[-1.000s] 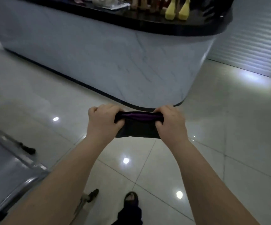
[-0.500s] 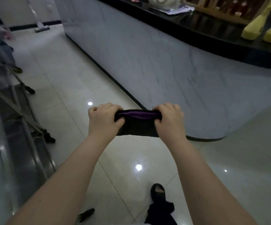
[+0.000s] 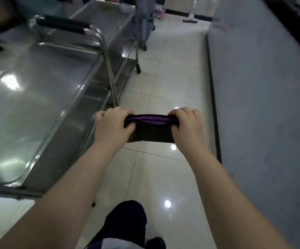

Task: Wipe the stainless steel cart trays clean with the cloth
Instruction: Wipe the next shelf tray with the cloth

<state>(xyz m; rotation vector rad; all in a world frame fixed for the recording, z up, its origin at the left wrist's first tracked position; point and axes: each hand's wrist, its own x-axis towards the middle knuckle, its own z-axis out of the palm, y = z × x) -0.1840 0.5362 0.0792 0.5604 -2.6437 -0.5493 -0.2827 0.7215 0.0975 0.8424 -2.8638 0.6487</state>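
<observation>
A folded dark cloth with a purple inner layer is stretched between my two hands above the tiled floor. My left hand grips its left end and my right hand grips its right end, fingers curled over the top edge. To my left stands a stainless steel cart; its shiny top tray lies just left of my left hand. Its handle with a black grip rises at the far end. A second steel cart stands behind it.
A pale marble counter front runs along the right side, with a dark base strip. Glossy white floor tiles form an aisle between carts and counter. My dark trouser leg and shoe show below. A mop head lies far down the aisle.
The view has swung left, so the steel carts now fill the left side and the counter has slid to the right. Both hands keep the same grip on the cloth.
</observation>
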